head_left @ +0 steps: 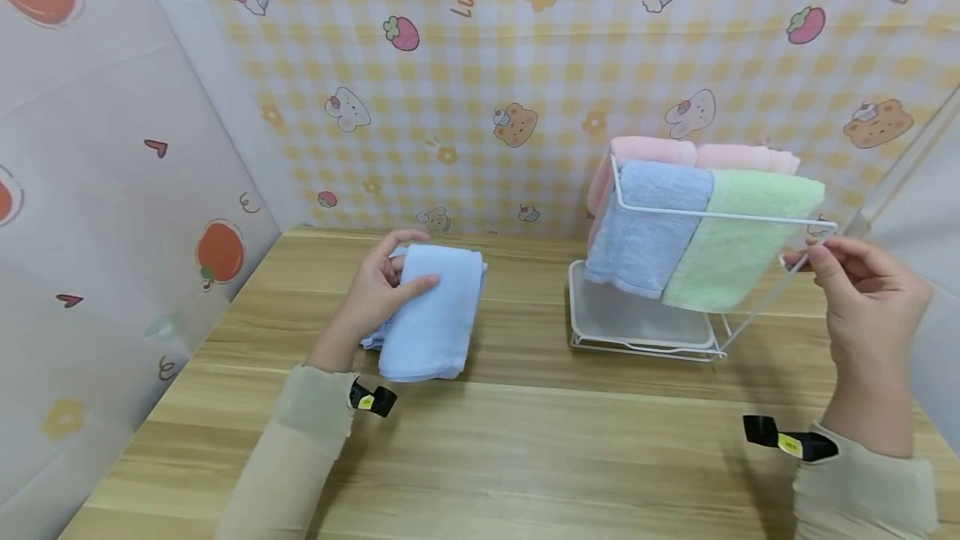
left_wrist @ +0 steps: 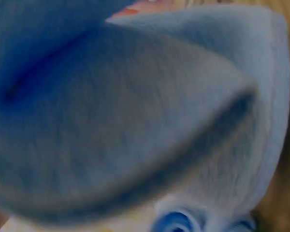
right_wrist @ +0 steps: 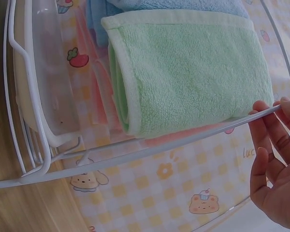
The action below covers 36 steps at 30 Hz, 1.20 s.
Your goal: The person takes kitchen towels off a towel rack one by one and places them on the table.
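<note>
My left hand (head_left: 386, 280) grips a folded light blue cloth (head_left: 435, 323) on the left of the table, thumb on its top face and fingers behind it. In the left wrist view the folded blue cloth (left_wrist: 222, 159) fills most of the picture, blurred. At the right, my right hand (head_left: 873, 290) pinches the side bar of a white wire towel rack (head_left: 765, 307); the right wrist view shows thumb and fingertips on that bar. Over the rack hang a blue towel (head_left: 660, 223), a green towel (head_left: 750, 240) and pink towels (head_left: 652, 150) behind them.
A pale tray (head_left: 637, 319) sits in the base of the rack. Beneath everything is a wood-grain table (head_left: 525, 457). Behind it rises a yellow checked backdrop (head_left: 465, 90), with a white printed sheet (head_left: 112, 148) along the left side.
</note>
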{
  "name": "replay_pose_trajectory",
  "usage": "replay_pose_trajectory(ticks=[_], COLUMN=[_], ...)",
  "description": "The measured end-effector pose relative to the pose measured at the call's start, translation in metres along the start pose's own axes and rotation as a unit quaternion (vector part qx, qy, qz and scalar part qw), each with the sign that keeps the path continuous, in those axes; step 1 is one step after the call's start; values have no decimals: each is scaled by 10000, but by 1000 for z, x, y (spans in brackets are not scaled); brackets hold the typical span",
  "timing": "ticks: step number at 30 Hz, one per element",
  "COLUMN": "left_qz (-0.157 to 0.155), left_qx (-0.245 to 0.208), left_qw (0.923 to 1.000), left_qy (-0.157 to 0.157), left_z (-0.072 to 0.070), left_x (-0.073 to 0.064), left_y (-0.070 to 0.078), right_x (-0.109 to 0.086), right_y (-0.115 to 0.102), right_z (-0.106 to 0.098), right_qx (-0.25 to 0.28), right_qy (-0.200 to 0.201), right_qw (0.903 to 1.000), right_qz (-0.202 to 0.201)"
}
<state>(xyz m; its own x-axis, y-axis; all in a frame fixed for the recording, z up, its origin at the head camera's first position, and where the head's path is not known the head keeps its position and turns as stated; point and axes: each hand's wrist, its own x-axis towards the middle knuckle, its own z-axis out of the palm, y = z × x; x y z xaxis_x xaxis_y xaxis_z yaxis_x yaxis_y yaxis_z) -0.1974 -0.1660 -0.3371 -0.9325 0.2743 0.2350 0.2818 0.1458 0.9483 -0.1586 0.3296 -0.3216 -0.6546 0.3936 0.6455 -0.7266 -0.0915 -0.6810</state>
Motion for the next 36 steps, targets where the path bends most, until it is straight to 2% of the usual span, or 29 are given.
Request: replay_pose_trajectory(ticks=[4, 9, 17, 20, 27, 31, 36], left_qz=[-358, -652, -1067, -1102, -910, -911, -820], left_qx=[-30, -151, 20, 4, 145, 232, 649], left_qw=[9993, 9977, 9943, 9939, 9954, 9950, 9932], left_qy=[-87, -82, 21, -6, -272, -345, -517], left_z=[-5, -11, -16, -17, -18, -16, -15], left_x=[7, 22, 44, 51, 62, 64, 65], left_y=[-13, -31, -59, -66, -81, -84, -84], right_x=[0, 0, -1, 0, 0, 0, 0], right_y=[-1, 0, 1, 1, 0, -1, 0], right_z=[0, 0, -1, -1, 0, 0, 0], right_qx=[-13, -33, -51, -126, -138, -158, -134], right_qy=[13, -14, -156, -152, -132, -182, -119], right_qw=[10000, 10000, 9998, 9997, 9997, 9996, 9998], right_qz=[14, -33, -123, -153, -117, -129, -47])
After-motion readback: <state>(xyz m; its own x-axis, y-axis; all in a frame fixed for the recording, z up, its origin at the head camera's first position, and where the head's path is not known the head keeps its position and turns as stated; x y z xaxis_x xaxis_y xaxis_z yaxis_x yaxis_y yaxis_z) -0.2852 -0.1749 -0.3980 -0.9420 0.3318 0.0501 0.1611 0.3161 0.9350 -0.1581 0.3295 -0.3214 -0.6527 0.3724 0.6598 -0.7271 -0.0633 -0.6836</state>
